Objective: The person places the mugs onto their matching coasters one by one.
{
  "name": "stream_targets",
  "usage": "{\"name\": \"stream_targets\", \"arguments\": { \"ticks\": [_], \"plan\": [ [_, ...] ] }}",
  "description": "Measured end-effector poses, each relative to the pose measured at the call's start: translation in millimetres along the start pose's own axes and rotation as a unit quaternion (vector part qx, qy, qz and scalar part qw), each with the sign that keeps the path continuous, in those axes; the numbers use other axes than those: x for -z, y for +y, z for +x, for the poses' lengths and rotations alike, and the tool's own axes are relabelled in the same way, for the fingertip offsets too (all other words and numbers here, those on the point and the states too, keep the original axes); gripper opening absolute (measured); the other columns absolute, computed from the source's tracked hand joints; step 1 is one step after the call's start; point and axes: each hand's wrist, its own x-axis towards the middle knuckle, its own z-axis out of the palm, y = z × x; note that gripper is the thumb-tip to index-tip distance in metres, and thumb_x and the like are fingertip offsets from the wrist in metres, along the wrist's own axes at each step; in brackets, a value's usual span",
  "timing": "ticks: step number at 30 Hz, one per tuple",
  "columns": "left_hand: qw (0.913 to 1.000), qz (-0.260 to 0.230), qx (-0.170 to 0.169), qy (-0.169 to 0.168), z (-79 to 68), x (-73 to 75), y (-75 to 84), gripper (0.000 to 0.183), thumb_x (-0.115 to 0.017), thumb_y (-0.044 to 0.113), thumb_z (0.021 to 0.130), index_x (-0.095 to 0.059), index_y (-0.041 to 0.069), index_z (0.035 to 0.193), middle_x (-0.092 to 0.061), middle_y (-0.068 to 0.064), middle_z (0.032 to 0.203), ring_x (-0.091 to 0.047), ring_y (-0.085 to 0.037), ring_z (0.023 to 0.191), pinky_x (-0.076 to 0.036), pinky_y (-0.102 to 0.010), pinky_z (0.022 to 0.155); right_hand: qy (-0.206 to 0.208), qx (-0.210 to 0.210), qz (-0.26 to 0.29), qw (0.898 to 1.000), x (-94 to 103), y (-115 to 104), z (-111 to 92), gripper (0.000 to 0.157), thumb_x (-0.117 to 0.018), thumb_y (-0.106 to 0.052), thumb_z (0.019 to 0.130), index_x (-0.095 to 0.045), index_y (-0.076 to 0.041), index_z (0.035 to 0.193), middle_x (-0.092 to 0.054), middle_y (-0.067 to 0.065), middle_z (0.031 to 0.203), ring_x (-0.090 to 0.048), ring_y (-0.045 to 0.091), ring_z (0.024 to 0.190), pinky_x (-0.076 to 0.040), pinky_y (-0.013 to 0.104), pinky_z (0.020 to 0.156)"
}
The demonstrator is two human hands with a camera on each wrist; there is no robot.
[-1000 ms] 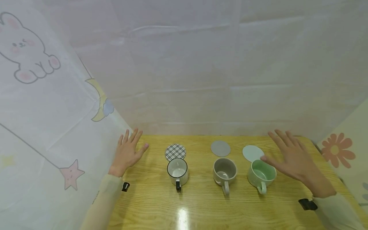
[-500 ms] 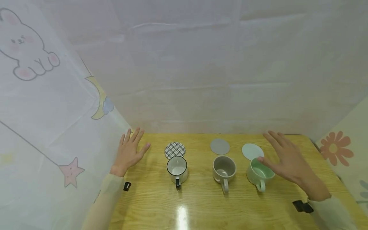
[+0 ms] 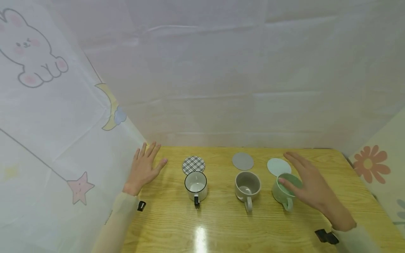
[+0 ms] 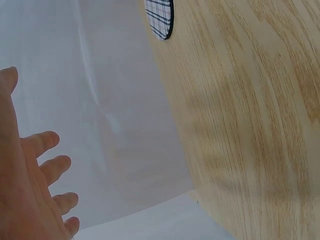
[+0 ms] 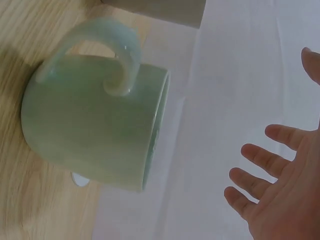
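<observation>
Over the right side of the table, my right hand (image 3: 311, 186) hovers above the pale green mug (image 3: 280, 193), its fingers extended and holding nothing. The right wrist view shows a gap between that hand and the green mug (image 5: 95, 120). My left hand (image 3: 143, 168) is at the table's left edge with fingers spread, left of the white mug with a black rim (image 3: 196, 186). A grey-beige mug (image 3: 247, 186) stands between the other two. All the mugs stand upright, handles toward me. Behind them lie a plaid coaster (image 3: 193, 164), a grey coaster (image 3: 243, 161) and a pale coaster (image 3: 278, 166).
The wooden table (image 3: 221, 225) backs onto a white sheet wall (image 3: 205, 77). A second sheet with a bunny print (image 3: 31, 59) closes the left side. On the right is a sheet printed with an orange flower (image 3: 371, 164).
My right hand has moved left and slightly lower, from beside the green mug to over its right part. The left hand has barely shifted. Mugs and coasters have stayed in place.
</observation>
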Motion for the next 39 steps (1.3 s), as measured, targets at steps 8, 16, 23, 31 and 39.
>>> {"name": "stream_targets", "arguments": {
  "ticks": [8,16,23,31,39],
  "plan": [
    [0.9999,0.0,-0.005,0.014,-3.0,-6.3,0.1,0.081,-0.051,0.065,0.106,-0.038,0.014,0.167,-0.031,-0.015,0.175,-0.016,-0.051,0.163,-0.009,-0.071,0.13,-0.002,-0.018,0.049,0.999,-10.6,-12,-5,0.087,-0.082,-0.025,0.093,-0.037,-0.022,0.168,-0.039,0.015,0.17,-0.036,0.053,0.151,-0.032,0.085,0.109],
    [0.9996,-0.003,-0.005,0.026,-5.6,-11.1,0.9,0.08,-0.052,0.064,0.105,-0.039,0.014,0.167,-0.032,-0.012,0.175,-0.017,-0.048,0.163,-0.011,-0.069,0.131,-0.002,-0.018,0.082,0.996,-19.8,-22,-9,0.086,-0.081,-0.02,0.094,-0.037,-0.026,0.167,-0.039,0.013,0.169,-0.037,0.052,0.15,-0.034,0.085,0.106],
    [0.9993,-0.005,-0.018,0.031,-7.2,-16.2,4.4,0.077,-0.053,0.06,0.106,-0.041,0.012,0.165,-0.036,-0.014,0.173,-0.02,-0.048,0.162,-0.015,-0.07,0.13,-0.009,-0.021,0.103,0.994,-29.1,-32,-13,0.085,-0.081,-0.018,0.095,-0.036,-0.028,0.167,-0.04,0.012,0.169,-0.033,0.035,0.157,-0.034,0.07,0.121],
    [0.9994,-0.008,-0.02,0.027,-7.7,-21.6,8.8,0.077,-0.054,0.06,0.106,-0.042,0.012,0.165,-0.036,-0.012,0.173,-0.022,-0.049,0.162,-0.016,-0.07,0.13,0.013,0.026,0.089,0.996,-38.2,-43,-14,0.083,-0.081,-0.012,0.092,-0.042,-0.02,0.165,-0.051,0.011,0.162,-0.037,0.01,0.154,-0.019,0.003,0.118],
    [0.9988,-0.022,-0.022,0.038,-8.0,-27.5,10.5,0.074,-0.056,0.058,0.106,-0.046,0.011,0.163,-0.039,-0.012,0.172,-0.024,-0.048,0.162,-0.013,-0.067,0.132,-0.008,0.015,0.1,0.995,-47.5,-52,-14,0.077,-0.081,-0.016,0.094,-0.045,-0.017,0.163,-0.052,0.009,0.162,-0.045,0.033,0.149,-0.018,0.002,0.114]
  ]
}}
